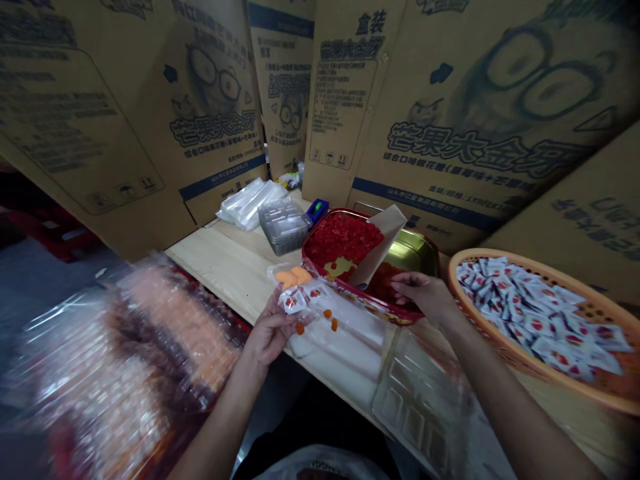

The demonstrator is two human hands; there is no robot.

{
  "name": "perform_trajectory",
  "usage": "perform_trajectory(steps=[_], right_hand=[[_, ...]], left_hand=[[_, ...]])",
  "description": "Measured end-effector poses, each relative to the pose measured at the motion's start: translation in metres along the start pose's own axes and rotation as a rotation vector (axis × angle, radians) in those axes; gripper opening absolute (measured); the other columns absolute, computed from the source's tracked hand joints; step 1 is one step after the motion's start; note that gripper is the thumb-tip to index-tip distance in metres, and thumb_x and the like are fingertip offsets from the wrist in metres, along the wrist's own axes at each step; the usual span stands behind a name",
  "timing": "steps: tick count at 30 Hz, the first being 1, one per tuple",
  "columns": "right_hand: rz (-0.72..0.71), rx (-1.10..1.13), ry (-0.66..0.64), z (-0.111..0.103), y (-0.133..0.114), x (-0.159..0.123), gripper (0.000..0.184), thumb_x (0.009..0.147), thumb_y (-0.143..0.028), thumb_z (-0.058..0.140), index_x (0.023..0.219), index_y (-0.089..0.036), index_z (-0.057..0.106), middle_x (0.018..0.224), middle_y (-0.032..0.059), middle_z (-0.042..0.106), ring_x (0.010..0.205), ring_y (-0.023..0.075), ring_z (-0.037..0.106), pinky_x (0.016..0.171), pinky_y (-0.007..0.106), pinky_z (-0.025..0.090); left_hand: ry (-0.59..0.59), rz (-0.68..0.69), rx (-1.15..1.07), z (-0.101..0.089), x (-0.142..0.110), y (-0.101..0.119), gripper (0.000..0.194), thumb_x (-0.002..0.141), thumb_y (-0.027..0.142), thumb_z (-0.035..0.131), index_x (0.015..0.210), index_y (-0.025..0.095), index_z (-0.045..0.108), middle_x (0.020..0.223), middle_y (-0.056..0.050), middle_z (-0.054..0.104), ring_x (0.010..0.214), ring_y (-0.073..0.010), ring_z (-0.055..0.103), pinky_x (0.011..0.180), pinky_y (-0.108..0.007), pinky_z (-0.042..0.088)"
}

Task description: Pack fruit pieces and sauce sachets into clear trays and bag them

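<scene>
Cardboard boxes point(470, 113) (printed) stand behind the pale wooden table point(213, 257).

The packs point(180, 320) at the left are smeared by blur, so their contents cannot be made out. The divider point(383, 243) hides part of the tin point(415, 250). Whether the right hand's point(427, 297) grip pinches a piece is too unclear to tell. The left hand point(273, 330) covers part of the bag point(320, 297). The basket point(460, 259) runs off the right edge, its sachets' point(530, 313) print too small to read. The cartons point(450, 87) are cut off above, both forearms point(505, 393) below.
</scene>
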State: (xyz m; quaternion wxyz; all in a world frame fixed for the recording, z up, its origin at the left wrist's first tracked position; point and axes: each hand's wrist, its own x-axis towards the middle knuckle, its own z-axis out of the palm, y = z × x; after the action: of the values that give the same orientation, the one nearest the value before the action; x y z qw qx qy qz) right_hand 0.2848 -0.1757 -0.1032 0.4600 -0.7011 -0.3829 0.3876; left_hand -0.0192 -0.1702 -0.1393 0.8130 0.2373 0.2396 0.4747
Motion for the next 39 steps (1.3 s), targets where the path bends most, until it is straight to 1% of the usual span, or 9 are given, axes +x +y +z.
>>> perform_trajectory(steps=[3,5,7,11,15,19,25,32,39], right_hand=[[-0.062,0.057,-0.203,0.028,-0.025,-0.036,0.035,0.053,-0.041,0.073,0.076,-0.017,0.060,0.063,-0.0016,0.060,0.046,0.0076,0.049,0.044,0.021,0.041],[-0.099,0.042,-0.387,0.054,-0.037,-0.061,0.030,0.058,-0.038,0.071,0.075,-0.016,0.061,0.062,-0.0021,0.059,0.046,0.0070,0.049,0.045,0.020,0.041],[-0.151,0.038,-0.515,0.078,-0.043,-0.079,0.023,0.061,-0.034,0.067,0.073,-0.016,0.062,0.060,-0.0030,0.056,0.046,0.0068,0.049,0.045,0.020,0.042],[-0.223,0.042,-0.581,0.106,-0.042,-0.092,0.015,0.062,-0.028,0.062,0.071,-0.016,0.063,0.067,-0.0021,0.052,0.052,0.0072,0.049,0.044,0.020,0.043],[-0.222,0.040,-0.582,0.105,-0.040,-0.086,0.015,0.063,-0.027,0.059,0.072,-0.015,0.063,0.067,-0.0022,0.053,0.049,0.0065,0.049,0.044,0.020,0.043],[-0.213,0.006,-0.568,0.099,-0.038,-0.079,0.016,0.065,-0.028,0.060,0.073,-0.015,0.062,0.064,-0.0031,0.054,0.045,0.0061,0.049,0.045,0.021,0.041],[-0.198,-0.014,-0.535,0.104,-0.038,-0.076,0.016,0.064,-0.025,0.059,0.075,-0.014,0.064,0.064,-0.0027,0.056,0.044,0.0053,0.048,0.044,0.020,0.040],[-0.227,-0.020,-0.697,0.109,-0.045,-0.091,0.012,0.066,-0.025,0.059,0.072,-0.017,0.066,0.070,-0.0017,0.054,0.049,0.0053,0.049,0.044,0.019,0.043],[-0.256,-0.061,-0.589,0.104,-0.041,-0.080,0.017,0.066,-0.024,0.058,0.076,-0.016,0.069,0.073,-0.0005,0.054,0.048,0.0051,0.049,0.044,0.019,0.044]], left_hand=[[-0.003,0.004,-0.004,0.000,0.001,-0.002,0.074,0.062,-0.007,0.057,0.123,0.033,0.043,0.125,0.001,0.051,0.103,-0.0193,0.057,0.095,-0.048,0.041],[-0.014,0.007,-0.003,0.000,0.002,-0.002,0.076,0.061,-0.007,0.057,0.124,0.033,0.042,0.125,0.001,0.052,0.104,-0.0192,0.056,0.093,-0.045,0.043],[-0.014,0.014,0.005,0.001,0.002,-0.002,0.077,0.060,-0.007,0.058,0.125,0.032,0.041,0.123,0.000,0.054,0.103,-0.0185,0.057,0.090,-0.038,0.045],[0.018,0.014,0.003,0.003,0.001,0.000,0.079,0.058,-0.006,0.058,0.126,0.030,0.040,0.118,-0.002,0.057,0.097,-0.0167,0.059,0.082,-0.029,0.047],[0.043,0.009,-0.017,0.003,0.000,0.000,0.080,0.058,-0.006,0.059,0.126,0.030,0.039,0.119,-0.002,0.056,0.095,-0.0154,0.060,0.080,-0.027,0.047],[0.010,0.016,-0.035,0.002,0.001,-0.001,0.081,0.057,-0.006,0.058,0.127,0.030,0.038,0.120,-0.002,0.055,0.100,-0.0171,0.058,0.086,-0.032,0.045],[-0.013,0.016,-0.047,0.000,0.002,-0.002,0.082,0.057,-0.005,0.058,0.127,0.032,0.037,0.122,-0.002,0.054,0.100,-0.0174,0.057,0.088,-0.033,0.044],[-0.006,0.030,-0.022,-0.003,0.003,-0.002,0.080,0.057,-0.006,0.058,0.125,0.032,0.040,0.110,0.000,0.060,0.089,-0.0156,0.060,0.079,-0.030,0.047],[-0.048,0.028,-0.037,-0.003,0.003,0.001,0.081,0.058,-0.006,0.059,0.127,0.031,0.038,0.115,-0.001,0.059,0.098,-0.0178,0.059,0.087,-0.035,0.044]])
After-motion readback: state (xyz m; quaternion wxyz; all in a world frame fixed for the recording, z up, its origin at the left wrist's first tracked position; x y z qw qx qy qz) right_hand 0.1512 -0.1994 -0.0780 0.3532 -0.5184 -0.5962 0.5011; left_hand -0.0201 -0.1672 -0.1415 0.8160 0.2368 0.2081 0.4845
